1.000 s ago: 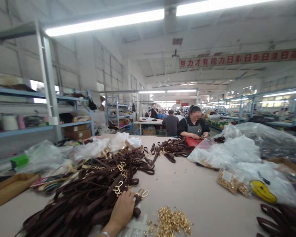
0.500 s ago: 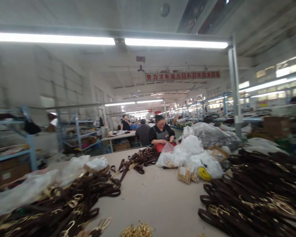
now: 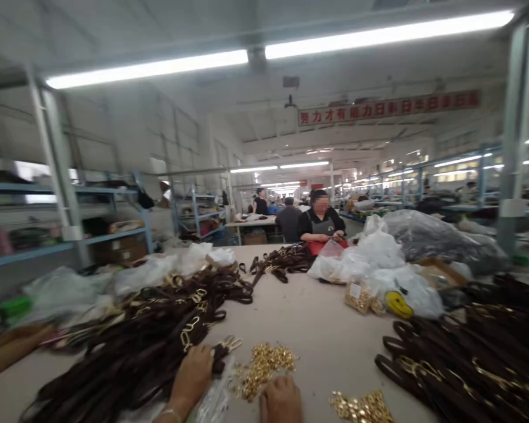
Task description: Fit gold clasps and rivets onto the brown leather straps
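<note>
– How do the straps look from where you sit?

– On my feed the dark brown straps (image 3: 132,346) lie in a tangled heap on the left of the pale table (image 3: 326,335), narrow, looped, matte. Slim gold-coloured clasps (image 3: 233,342) stick out just past the left hand (image 3: 194,369); more glint deeper in the heap

– And that hand, is it holding one?

– I can't tell. It rests back-up with fingers bent over a strap end, and the fingertips are turned away from me

– The right hand (image 3: 283,400)?

– Half curled at the near edge of a pile of small gold-coloured metal fittings (image 3: 264,364). Its fingertips are hidden, so I can't say whether it pinches any

– What else can't you make out?

– The bottom edge cuts off the right wrist and part of a second pile of fittings (image 3: 364,406). The right-hand heap of straps (image 3: 480,358) runs out of frame and smears towards the side, and the fittings are too small for me to read their exact shape
</note>
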Motion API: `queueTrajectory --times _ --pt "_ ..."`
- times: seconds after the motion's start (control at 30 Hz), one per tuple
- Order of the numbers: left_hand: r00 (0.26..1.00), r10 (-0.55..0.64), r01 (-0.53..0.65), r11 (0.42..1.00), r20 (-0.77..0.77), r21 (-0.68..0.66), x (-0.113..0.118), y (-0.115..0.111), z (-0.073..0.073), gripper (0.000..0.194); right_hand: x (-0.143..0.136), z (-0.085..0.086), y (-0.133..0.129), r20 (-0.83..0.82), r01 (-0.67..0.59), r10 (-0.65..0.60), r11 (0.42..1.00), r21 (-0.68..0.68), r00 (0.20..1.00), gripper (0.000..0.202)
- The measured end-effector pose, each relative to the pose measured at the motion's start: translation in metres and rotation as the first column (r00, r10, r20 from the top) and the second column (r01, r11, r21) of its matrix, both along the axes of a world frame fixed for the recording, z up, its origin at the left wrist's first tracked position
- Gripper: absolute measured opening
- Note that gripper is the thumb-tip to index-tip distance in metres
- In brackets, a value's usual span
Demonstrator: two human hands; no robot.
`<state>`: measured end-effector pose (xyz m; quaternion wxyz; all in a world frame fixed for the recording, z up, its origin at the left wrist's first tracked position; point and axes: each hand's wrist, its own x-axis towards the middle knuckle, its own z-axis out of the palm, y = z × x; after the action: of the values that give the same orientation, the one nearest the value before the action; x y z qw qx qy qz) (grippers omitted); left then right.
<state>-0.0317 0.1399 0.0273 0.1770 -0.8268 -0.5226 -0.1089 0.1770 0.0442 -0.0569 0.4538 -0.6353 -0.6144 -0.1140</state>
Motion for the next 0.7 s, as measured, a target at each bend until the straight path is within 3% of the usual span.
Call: queueTrajectory --times 0.07,0.2,0.37,0.7 --pt "0.999 0.036 -0.036 0.999 0.012 0.025 -0.003 -0.006 -0.004 0.033 0.001 -0.001 0.000 -0.069 -0.053 0.053 0.999 0.009 0.996 0.019" --pt "0.997 0.061 -0.063 0.997 0.052 0.034 0.004 -0.018 -0.009 0.010 0.009 0.003 -0.011 -0.218 -0.142 0.143 0.990 0.022 0.965 0.019" --pt "0.989 0.103 -0.104 0.995 0.110 0.003 0.002 -0.031 -0.016 0.018 0.013 0.014 -0.021 -0.412 -0.256 0.241 0.966 0.018 0.879 0.024" --pt "0.959 0.118 -0.094 0.990 0.256 -0.105 -0.007 -0.031 -0.024 0.025 0.032 0.022 -0.021 -0.682 -0.241 0.170 0.971 -0.009 0.711 0.038"
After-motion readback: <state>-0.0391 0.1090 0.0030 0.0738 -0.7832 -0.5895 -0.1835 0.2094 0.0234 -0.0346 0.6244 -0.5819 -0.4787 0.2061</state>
